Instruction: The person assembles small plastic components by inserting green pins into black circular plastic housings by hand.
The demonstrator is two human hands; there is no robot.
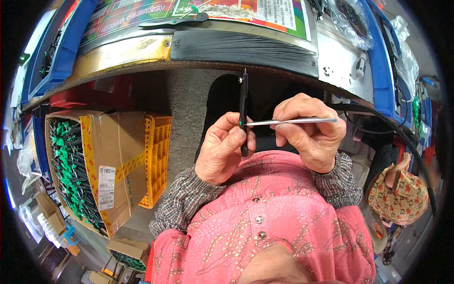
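My left hand pinches a slim black part upright between thumb and fingers, above my lap. The part has a thin metal tip at its far end, a small shiny stud on its side and a green spot near my fingers. In my right hand is a slim, tapered silver metal tool, held level between thumb and fingers. Its thin end points left and meets the black part beside the green spot; whether it presses in, I cannot tell. A dark, knife-like piece lies on the bench beyond my hands.
The workbench edge curves across the far side. Blue bins stand at its left and blue bins at its right. On my left, a cardboard box holds several black-and-green parts beside a yellow crate. A black cable hangs at right.
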